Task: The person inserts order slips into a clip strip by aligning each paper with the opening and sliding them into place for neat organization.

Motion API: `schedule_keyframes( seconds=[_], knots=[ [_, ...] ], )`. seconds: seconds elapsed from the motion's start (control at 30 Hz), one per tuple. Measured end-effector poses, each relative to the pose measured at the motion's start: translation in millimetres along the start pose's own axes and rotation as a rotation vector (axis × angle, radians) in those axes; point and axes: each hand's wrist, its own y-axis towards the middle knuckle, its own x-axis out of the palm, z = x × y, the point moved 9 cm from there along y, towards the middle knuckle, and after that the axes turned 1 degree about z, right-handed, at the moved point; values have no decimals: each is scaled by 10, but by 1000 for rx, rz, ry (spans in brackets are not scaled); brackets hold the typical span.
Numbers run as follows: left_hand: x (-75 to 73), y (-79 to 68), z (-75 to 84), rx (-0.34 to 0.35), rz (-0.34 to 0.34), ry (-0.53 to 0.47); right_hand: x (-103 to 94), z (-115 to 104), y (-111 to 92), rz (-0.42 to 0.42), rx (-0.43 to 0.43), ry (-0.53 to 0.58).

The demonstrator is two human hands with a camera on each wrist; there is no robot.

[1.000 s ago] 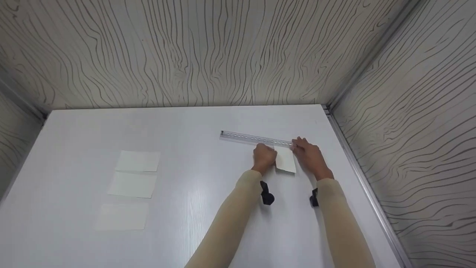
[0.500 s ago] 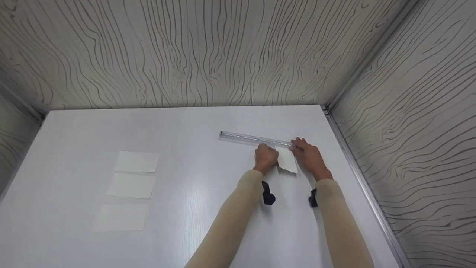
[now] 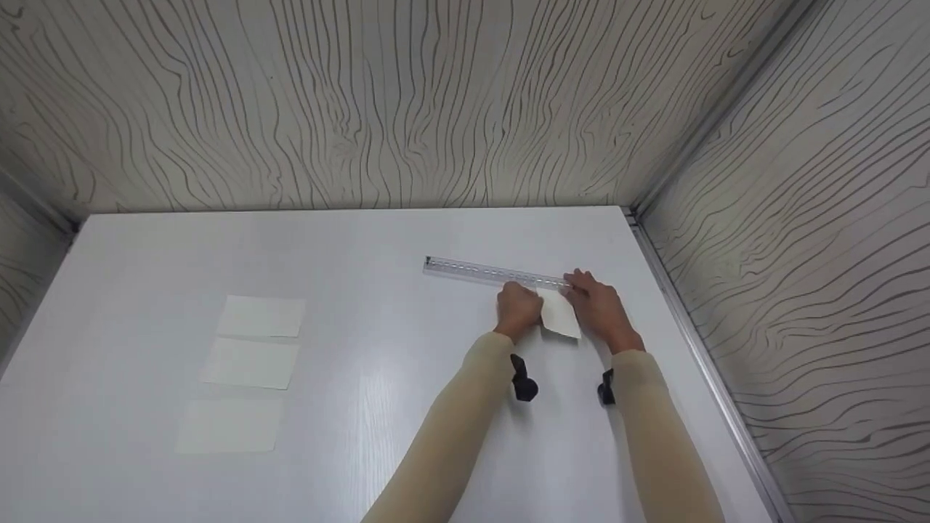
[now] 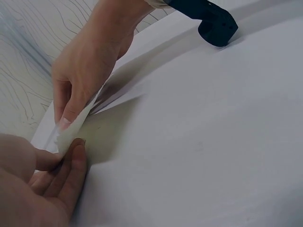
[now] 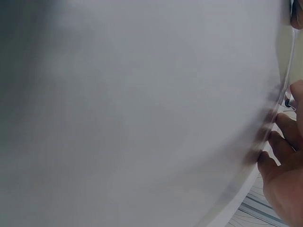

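A small off-white piece of paper [image 3: 559,316] lies just below a clear plastic ruler [image 3: 479,272], its near edge lifted a little off the table. My left hand [image 3: 519,305] pinches the paper's left side between thumb and curled fingers; the left wrist view shows this hand [image 4: 42,184] close up, with a paper flap [image 4: 75,124] bent upward. Over the ruler's right end is my right hand [image 3: 599,309], fingers on its far side and thumb on the near side by the paper. In the right wrist view its fingertips [image 5: 265,158] touch down along the edge.
Three off-white paper rectangles lie in a column on the left of the white table: a far one [image 3: 261,317], a middle one [image 3: 251,363] and a near one [image 3: 229,426]. Wood-patterned panels [image 3: 349,102] stand behind and at the sides. Black wrist mounts [image 3: 523,385] hang under both sleeves.
The paper's near part has tilted and lifted slightly, and my left hand has shifted a little to the right against the ruler. The view has drifted slightly; both hands keep their hold.
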Motion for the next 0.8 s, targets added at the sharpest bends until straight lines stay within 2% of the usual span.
schedule_keyframes(
  seconds=[0.23, 0.43, 0.53, 0.67, 0.8],
  knots=[
    [4, -23, 12, -16, -15, 20, -4, -5, 1, 1, -14, -4],
    [90, 104, -35, 3, -18, 30, -22, -36, -15, -1, -28, 7],
    [56, 82, 6, 10, 1, 57, -35, -46, -21, 0, -31, 19],
    [-71, -27, 103, -10, 9, 102, -32, -34, -14, 4, -31, 22],
    [-99, -3, 87, -27, -12, 73, -16, -13, -11, -1, -15, 25]
  ],
)
